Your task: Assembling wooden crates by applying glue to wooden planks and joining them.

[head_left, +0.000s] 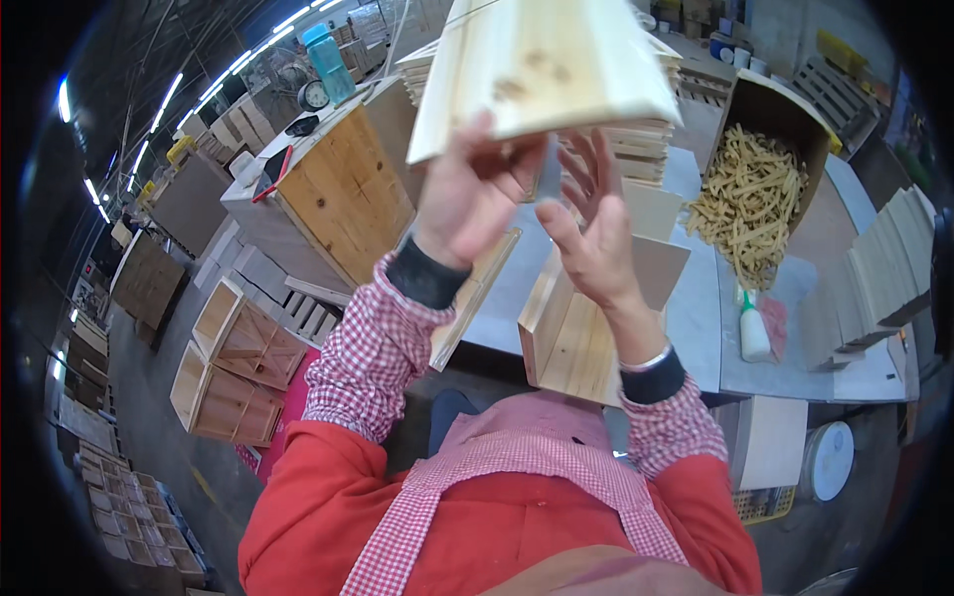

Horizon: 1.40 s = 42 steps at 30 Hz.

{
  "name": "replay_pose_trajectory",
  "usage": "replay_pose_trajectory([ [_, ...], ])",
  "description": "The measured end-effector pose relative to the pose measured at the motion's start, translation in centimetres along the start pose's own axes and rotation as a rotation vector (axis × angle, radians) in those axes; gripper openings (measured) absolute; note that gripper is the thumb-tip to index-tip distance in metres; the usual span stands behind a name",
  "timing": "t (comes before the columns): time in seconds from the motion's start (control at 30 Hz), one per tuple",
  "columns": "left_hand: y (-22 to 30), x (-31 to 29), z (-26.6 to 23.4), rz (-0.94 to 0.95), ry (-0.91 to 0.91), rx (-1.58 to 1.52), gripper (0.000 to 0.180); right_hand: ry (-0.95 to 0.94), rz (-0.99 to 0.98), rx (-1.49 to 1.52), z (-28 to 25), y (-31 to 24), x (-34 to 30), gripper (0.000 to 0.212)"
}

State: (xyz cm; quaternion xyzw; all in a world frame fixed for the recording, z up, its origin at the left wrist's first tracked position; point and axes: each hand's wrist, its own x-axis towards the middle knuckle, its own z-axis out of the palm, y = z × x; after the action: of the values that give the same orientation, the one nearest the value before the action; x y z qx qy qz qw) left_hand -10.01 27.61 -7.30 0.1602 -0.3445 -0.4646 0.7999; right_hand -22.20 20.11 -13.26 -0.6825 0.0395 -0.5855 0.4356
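My left hand [469,191] grips the lower edge of a pale wooden board [542,65] and holds it raised and tilted close to the camera. My right hand [591,214] is just beside it with fingers spread, touching the board's underside near a small grey piece [550,174]; whether it grips that piece is unclear. Below the hands a half-built wooden box [566,343] lies on the grey workbench [696,318]. A loose wooden slat [477,298] leans at the bench's left edge.
A cardboard box of wooden dowels [752,194] and a white glue bottle [753,328] sit on the right. Stacked boards [636,139] stand behind. A wooden crate [343,194] with a blue water bottle [328,62] is at left, finished boxes [234,372] on the floor, a white bucket [830,459] lower right.
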Motion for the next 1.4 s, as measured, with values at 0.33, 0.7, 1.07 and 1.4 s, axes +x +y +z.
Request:
replay_pose_trajectory([
  [0.33,-4.8,-6.4,1.8,-0.811,-0.322,0.435,0.036,0.599,-0.082,-0.518,-10.5,-2.4,-8.0,0.048],
  [0.7,-7.0,12.2,-11.1,-0.536,-0.070,1.370,0.041,0.580,0.398,-0.491,-21.3,-1.9,-20.2,0.040],
  [1.07,-12.4,17.3,-16.0,-0.788,-0.053,1.351,0.042,0.360,0.660,-0.285,-21.4,1.0,-20.2,0.041],
  [1.4,-12.8,18.8,-17.6,-0.794,0.006,1.385,0.034,0.204,0.640,-0.422,-20.3,0.8,-20.0,0.045],
])
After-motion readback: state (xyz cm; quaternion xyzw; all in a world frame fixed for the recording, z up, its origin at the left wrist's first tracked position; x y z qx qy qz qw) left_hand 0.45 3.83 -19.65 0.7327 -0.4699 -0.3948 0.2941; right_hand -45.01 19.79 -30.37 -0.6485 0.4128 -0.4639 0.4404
